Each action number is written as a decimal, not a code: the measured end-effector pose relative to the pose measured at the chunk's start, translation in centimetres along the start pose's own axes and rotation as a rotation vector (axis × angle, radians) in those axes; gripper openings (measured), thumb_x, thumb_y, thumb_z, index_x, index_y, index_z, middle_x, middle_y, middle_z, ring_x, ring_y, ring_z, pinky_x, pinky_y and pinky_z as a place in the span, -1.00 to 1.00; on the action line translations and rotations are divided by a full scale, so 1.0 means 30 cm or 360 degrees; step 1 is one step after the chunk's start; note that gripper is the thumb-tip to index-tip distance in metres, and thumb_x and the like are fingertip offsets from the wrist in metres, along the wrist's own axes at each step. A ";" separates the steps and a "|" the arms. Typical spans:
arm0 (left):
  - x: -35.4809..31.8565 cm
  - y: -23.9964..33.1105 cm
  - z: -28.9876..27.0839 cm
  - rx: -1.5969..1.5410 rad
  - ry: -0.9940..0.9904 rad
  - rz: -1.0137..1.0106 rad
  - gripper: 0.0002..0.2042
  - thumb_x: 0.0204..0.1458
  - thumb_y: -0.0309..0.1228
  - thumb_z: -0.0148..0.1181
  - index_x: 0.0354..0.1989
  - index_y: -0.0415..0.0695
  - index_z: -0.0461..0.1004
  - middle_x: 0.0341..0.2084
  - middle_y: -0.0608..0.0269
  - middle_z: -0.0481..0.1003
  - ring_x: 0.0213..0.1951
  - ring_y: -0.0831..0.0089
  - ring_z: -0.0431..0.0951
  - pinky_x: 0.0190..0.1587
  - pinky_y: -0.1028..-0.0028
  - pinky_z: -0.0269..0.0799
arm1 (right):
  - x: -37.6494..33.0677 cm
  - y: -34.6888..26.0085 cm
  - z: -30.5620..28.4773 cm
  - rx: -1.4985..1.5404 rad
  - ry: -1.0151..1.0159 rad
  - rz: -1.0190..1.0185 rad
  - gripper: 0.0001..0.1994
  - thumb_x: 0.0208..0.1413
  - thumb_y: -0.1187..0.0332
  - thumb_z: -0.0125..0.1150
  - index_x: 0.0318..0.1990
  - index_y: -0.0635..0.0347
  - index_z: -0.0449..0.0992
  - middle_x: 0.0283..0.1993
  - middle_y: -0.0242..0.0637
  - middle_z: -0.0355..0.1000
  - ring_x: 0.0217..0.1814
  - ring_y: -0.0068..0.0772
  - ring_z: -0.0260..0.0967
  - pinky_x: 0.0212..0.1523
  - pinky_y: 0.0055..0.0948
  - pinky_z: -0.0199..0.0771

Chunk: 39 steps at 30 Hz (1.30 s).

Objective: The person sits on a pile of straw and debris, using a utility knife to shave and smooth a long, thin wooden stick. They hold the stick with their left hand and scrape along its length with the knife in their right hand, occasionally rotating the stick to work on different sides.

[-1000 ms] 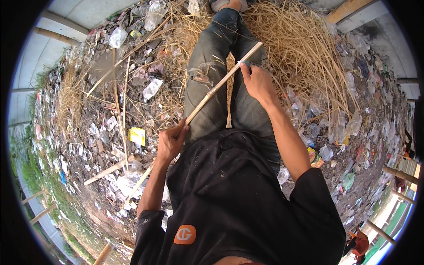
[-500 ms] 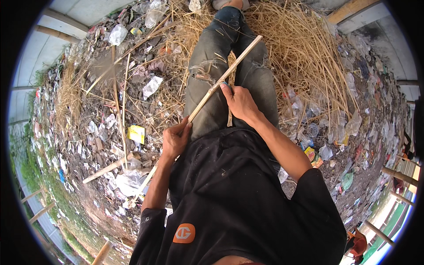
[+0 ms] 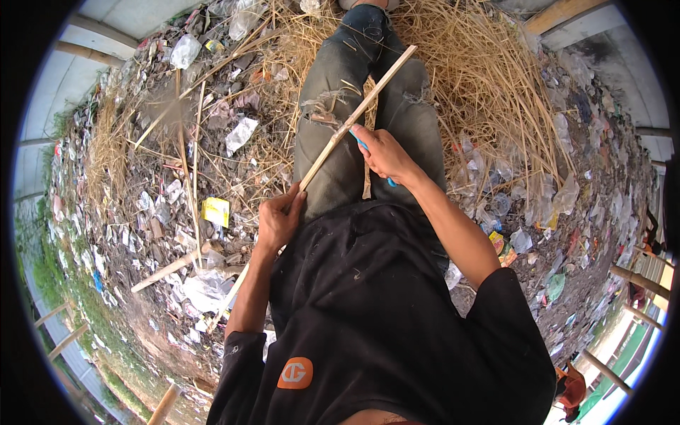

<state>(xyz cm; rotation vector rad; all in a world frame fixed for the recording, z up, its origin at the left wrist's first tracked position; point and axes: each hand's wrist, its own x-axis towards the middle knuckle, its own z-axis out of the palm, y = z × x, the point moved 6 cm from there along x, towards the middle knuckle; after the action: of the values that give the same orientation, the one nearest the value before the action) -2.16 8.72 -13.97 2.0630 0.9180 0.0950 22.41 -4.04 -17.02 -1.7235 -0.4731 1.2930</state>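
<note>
Def outdoors imo, some kinda rough open-air work yard. Dirt ground (image 3: 142, 327) w/ plastic litter (image 3: 185, 52) all over, a big heap of straw-coloured strips (image 3: 489, 92) up top, grey slabs (image 3: 74, 78) & wooden beams (image 3: 567, 14) at the upper corners, poles (image 3: 605, 372) both sides n green plants (image 3: 46, 273) on the left.
</note>
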 end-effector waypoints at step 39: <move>0.001 0.047 -0.028 0.0016 0.0109 0.0159 -0.69 0.20 -0.35 0.33 0.01 -0.30 0.64 -0.38 -0.18 0.64 -0.42 0.28 0.68 -0.31 0.34 0.52 | -0.050 -0.040 0.036 -0.0035 0.0049 -0.0286 -0.34 0.29 -0.21 0.13 -0.65 0.18 0.31 -0.70 -0.43 0.23 -0.59 -0.58 0.14 -0.50 -0.37 0.21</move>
<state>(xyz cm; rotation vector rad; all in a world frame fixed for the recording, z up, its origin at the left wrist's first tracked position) -1.66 8.79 -12.42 2.1263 0.8576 0.2157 21.12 -4.08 -15.24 -1.6760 -0.6115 1.1352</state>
